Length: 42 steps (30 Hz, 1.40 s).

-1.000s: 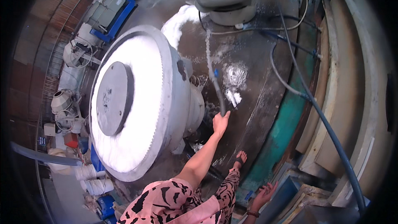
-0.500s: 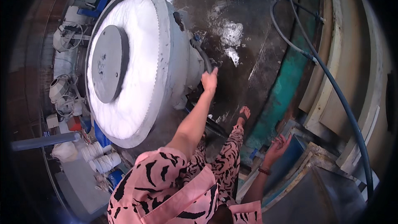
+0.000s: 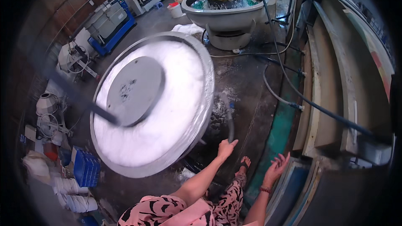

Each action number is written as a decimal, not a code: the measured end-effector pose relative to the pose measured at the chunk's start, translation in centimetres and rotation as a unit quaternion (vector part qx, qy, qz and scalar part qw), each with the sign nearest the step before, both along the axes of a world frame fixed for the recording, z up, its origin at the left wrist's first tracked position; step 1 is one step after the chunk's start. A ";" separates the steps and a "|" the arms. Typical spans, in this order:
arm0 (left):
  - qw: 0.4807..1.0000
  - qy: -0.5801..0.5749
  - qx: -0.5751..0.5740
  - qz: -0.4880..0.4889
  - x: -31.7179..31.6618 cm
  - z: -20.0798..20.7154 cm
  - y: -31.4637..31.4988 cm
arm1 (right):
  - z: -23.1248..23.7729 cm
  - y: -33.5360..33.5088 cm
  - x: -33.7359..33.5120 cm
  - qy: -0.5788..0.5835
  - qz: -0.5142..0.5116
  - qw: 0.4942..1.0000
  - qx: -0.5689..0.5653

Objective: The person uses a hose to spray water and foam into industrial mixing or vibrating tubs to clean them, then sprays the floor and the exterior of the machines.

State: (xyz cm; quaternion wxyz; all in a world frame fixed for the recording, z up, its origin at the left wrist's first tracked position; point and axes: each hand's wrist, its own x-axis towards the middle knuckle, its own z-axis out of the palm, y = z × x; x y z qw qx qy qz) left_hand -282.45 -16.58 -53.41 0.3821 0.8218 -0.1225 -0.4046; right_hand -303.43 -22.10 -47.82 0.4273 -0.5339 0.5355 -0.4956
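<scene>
Left hand [image 3: 226, 150] has the dark hose [image 3: 230, 129] pretty much fisted at its near end, long axis running out ahead, while the right hand [image 3: 275, 170] hangs farther off, empty, fingers loosely spread.

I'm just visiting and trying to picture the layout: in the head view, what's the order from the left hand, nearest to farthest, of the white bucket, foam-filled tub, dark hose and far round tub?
From the left hand:
1. Dark hose, in its grip
2. Foam-filled tub, just left
3. Far round tub, straight ahead
4. White bucket, beyond, ahead-left
</scene>
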 end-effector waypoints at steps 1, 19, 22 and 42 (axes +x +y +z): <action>0.998 -0.041 -0.039 -0.022 -0.7 0.2 1.0 | 1.1 2.0 0.8 0.001 -0.002 1.000 -0.006; 0.994 0.072 -0.011 -0.080 -5.4 4.7 21.0 | 4.0 28.6 -6.8 0.099 0.116 0.988 -0.027; 0.993 0.072 0.031 -0.086 -5.1 3.6 24.6 | 3.3 30.0 -7.0 0.099 0.151 0.984 -0.013; 0.964 -0.075 0.226 0.116 -14.6 6.7 63.0 | 7.6 37.4 -15.8 0.171 0.413 0.891 -0.083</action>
